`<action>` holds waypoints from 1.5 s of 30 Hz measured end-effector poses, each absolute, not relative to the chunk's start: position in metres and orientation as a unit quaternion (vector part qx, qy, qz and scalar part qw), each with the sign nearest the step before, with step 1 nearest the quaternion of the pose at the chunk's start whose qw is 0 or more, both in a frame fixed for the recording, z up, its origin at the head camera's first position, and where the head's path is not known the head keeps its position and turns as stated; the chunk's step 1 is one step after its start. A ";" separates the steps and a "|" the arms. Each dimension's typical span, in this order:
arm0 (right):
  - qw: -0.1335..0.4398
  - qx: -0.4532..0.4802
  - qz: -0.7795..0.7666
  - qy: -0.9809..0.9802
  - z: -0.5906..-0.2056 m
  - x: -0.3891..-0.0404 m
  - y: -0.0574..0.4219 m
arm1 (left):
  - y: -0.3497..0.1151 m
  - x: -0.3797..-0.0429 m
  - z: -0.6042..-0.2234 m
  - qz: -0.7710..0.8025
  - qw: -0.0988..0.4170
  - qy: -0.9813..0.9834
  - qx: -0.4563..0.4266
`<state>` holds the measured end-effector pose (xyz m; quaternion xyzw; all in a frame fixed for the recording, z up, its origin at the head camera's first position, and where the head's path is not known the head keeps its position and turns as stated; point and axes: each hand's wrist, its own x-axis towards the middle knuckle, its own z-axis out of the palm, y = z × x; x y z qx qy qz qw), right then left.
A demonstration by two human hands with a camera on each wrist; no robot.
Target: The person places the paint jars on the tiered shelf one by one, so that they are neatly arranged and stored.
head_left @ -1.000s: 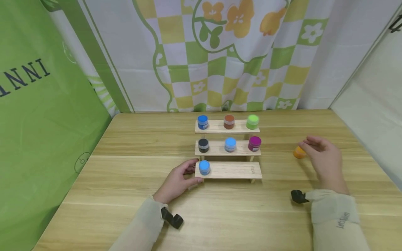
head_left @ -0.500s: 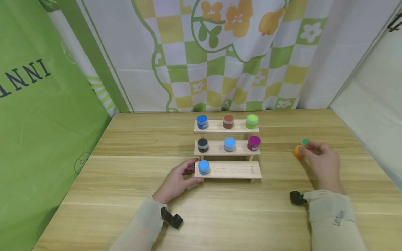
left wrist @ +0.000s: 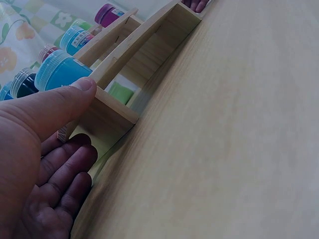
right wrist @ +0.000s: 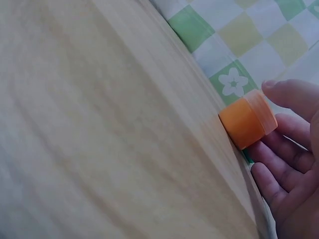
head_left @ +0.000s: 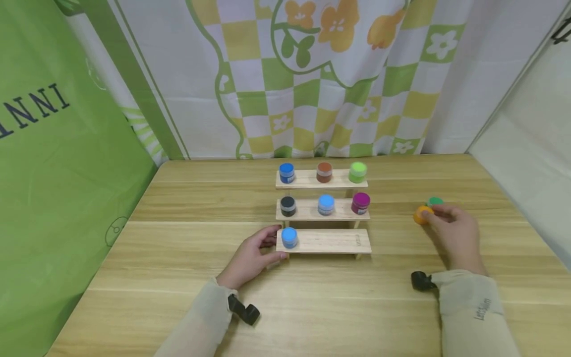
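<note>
My left hand holds the left end of the bottom step of a three-step wooden display rack, thumb at the front and fingers behind. Near that thumb stands a light-blue paint jar, seen close up in the left wrist view. Out to the right, my right hand grips an orange paint jar around its lid, thumb on one side and fingers on the other. In the right wrist view the orange jar stands on the tabletop. A green-lidded jar shows just behind it, partly hidden.
Black, light-blue and purple jars line the middle step. Blue, brown and light-green jars line the top step. Behind the wooden table hangs a checked curtain; a green cloth borders the left.
The right hand and the orange jar have shifted slightly left, and the green-lidded jar behind has come into sight. The left hand keeps its place on the rack.
</note>
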<state>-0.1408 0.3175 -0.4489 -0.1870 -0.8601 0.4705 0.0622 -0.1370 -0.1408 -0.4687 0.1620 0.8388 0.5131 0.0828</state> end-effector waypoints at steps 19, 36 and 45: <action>0.040 -0.169 0.453 -0.875 -0.454 -0.142 0.320 | -0.140 -0.137 -0.468 0.510 0.081 0.841 0.163; 0.008 -0.113 0.442 -0.890 -0.431 -0.139 0.308 | -0.140 -0.137 -0.468 0.510 0.083 0.841 0.161; -0.006 -0.068 0.421 -0.904 -0.413 -0.137 0.299 | -0.141 -0.136 -0.468 0.512 0.083 0.840 0.158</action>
